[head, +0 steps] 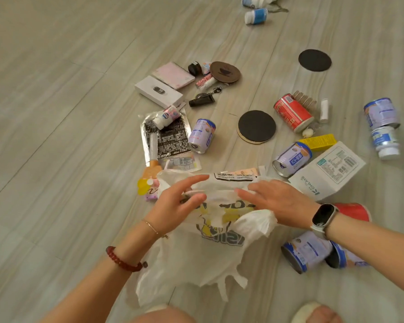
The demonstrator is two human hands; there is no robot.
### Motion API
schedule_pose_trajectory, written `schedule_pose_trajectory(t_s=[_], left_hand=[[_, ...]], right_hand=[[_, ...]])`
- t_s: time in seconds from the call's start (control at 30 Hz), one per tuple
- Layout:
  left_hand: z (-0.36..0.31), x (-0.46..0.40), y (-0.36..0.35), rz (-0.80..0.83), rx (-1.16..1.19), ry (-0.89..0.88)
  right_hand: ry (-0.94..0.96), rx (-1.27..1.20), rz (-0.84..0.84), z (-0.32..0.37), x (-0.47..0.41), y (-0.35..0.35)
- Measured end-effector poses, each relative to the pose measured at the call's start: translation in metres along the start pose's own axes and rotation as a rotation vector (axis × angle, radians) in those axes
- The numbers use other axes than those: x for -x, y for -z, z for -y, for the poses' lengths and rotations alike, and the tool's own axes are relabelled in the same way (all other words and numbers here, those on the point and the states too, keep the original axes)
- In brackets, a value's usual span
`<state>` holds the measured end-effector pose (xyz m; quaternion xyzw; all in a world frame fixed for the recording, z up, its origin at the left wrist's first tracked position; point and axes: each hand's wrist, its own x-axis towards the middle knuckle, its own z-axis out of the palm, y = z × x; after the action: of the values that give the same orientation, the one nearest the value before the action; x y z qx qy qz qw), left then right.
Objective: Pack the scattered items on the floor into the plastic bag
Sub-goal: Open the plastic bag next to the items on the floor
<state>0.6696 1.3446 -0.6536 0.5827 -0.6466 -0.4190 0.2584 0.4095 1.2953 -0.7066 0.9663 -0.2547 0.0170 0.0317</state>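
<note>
White box (327, 171) by the right hand carries "KOHLAVE", upside down from here, the one brand that reads clean; its panel of small print is too fine to make out. The bag (210, 234) shows big blue-grey letters, creased and upside down, not legible. Black foil sachet (168, 136) is packed with white characters, too small to read. Cans, like the purple can (200, 136), have blue label strips with white characters, illegible.
</note>
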Motion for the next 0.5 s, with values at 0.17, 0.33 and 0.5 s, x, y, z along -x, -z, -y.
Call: schedule_pose_trajectory(t_s=[0.17,0.33,0.5], left_hand=[[0.016,0.004,-0.010,-0.157,-0.107,-0.056],[0.028,-0.011,-0.017,-0.453,-0.160,0.088],[0.023,-0.014,-0.034,-0.495,-0.201,0.085]], right_hand=[[0.127,-0.002,0.008,-0.003,0.019,0.004],[0.355,0.015,0.088,0.006,0.040,0.016],[-0.383,-0.441,0.414,0.022,0.030,0.039]])
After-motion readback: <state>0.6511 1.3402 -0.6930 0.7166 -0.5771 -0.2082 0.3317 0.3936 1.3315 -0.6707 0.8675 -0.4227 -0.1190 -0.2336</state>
